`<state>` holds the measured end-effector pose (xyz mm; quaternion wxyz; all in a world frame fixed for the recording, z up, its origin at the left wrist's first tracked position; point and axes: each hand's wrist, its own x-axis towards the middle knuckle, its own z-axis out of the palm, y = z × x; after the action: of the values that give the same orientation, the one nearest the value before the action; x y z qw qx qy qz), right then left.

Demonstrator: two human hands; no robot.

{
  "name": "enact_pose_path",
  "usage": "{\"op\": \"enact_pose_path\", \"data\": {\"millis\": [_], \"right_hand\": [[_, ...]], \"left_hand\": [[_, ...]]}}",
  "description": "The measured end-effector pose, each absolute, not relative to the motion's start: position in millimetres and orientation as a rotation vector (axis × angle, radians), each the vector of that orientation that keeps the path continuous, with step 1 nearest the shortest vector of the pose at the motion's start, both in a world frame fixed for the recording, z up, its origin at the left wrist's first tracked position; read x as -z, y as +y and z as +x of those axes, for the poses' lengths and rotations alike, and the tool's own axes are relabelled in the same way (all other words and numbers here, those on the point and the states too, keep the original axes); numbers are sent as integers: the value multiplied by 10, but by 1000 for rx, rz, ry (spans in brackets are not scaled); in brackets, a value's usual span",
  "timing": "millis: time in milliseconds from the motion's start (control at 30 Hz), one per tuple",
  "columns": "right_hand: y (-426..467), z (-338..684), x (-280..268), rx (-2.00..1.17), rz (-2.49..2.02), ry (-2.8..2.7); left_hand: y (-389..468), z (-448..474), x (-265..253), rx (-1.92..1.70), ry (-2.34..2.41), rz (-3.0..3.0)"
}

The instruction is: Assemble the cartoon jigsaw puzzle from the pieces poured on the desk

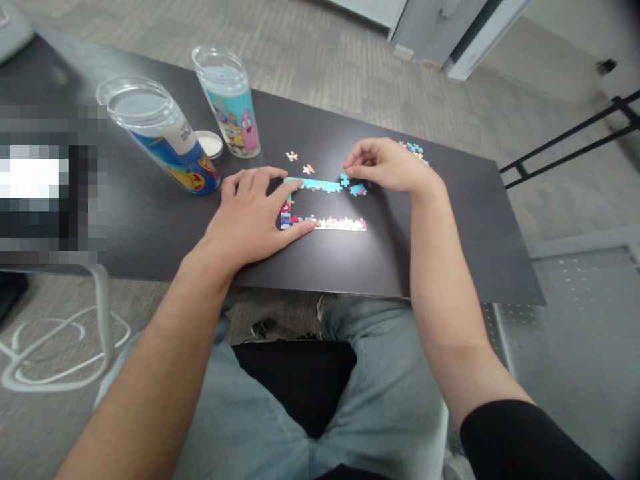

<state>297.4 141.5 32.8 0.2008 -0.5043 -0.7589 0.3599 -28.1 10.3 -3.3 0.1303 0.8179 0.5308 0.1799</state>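
A partly joined jigsaw puzzle lies on the dark table, its blue upper strip [323, 185], red left side and pale lower strip [345, 225] forming a frame open on the right. My left hand [250, 217] is spread flat over its left end, thumb on the lower strip and index finger on the upper one. At the right end of the upper strip, my right hand [387, 163] is pinched at a small blue jigsaw piece [345, 179]. Another blue and purple piece [358, 190] lies just below it. Two loose pieces, one pale [292, 156] and one reddish [308, 169], lie above the strip.
Two clear-topped tumblers with cartoon prints, one dark blue [173, 147] and one light blue [233, 110], stand at the left, a round white-topped lid [209, 145] between them. More jigsaw pieces [415, 151] are heaped behind my right wrist. A white cable [103, 320] hangs at the lower left.
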Motion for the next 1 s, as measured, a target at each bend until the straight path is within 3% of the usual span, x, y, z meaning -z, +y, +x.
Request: {"op": "enact_pose_path", "data": {"millis": [1000], "right_hand": [[1386, 2944, -350, -1072, -1398, -2199]], "left_hand": [[93, -263, 28, -540, 1553, 2353]]}}
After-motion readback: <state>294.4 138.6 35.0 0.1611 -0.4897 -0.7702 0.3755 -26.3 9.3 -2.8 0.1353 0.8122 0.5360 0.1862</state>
